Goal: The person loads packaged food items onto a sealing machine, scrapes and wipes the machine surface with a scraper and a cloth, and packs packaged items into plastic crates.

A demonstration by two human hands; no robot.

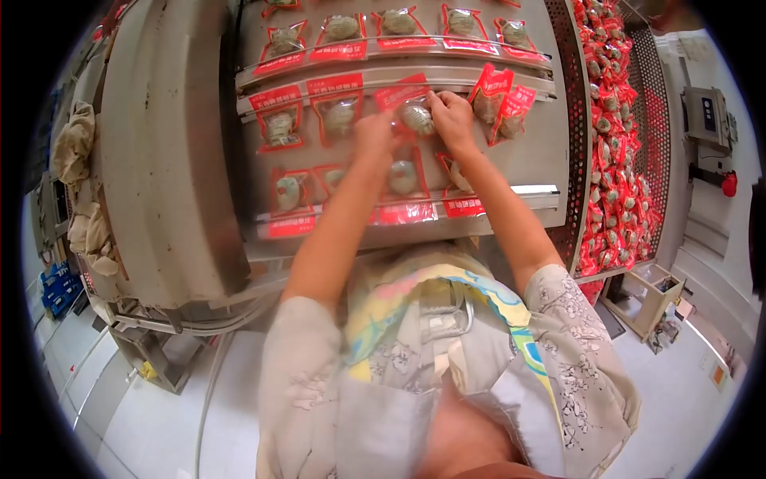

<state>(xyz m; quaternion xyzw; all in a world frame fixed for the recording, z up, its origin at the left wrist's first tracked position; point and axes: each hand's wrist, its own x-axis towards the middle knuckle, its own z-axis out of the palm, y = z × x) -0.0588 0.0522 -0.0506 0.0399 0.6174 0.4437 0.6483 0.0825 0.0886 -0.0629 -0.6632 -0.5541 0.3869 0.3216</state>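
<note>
Red-edged packet (pixel 416 120): in the head view it sits over the middle row of the metal bed (pixel 545 156). The right hand (pixel 453 120) has its grip pinched on the packet's right side; the left hand (pixel 375 136) is blurred, its grip impossible to tell. Uneven pulling could crease the film; crowding could make the overlapping packets (pixel 503 108) snag.
</note>
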